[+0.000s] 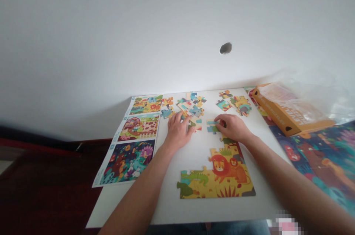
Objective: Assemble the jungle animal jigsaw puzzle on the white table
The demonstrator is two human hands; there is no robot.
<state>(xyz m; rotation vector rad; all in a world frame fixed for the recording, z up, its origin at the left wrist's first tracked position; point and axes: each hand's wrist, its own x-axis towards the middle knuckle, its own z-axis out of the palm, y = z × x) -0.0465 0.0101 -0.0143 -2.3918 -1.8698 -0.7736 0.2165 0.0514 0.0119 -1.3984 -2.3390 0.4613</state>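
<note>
My left hand [179,130] rests low over the white table, its thumb and index finger closed on the edge of a puzzle piece [198,125] with red and green on it. To the right, my right hand [233,127] pinches a blue-and-green puzzle piece [212,126] between thumb and fingers. The two pieces are apart, with a small gap of tabletop between them. Nearer to me lies a joined part of a jigsaw [206,183], showing lions, a crocodile and yellow ground. Its upper left edge is stepped, and its top reaches just under my right hand.
Loose puzzle pieces [196,111] lie beyond my left hand, and another cluster [242,105] is at the back right. A sheet with three pictures [138,128] covers the left side. At right, an orange puzzle box [277,116] with clear plastic stands by a dark finished puzzle [318,157].
</note>
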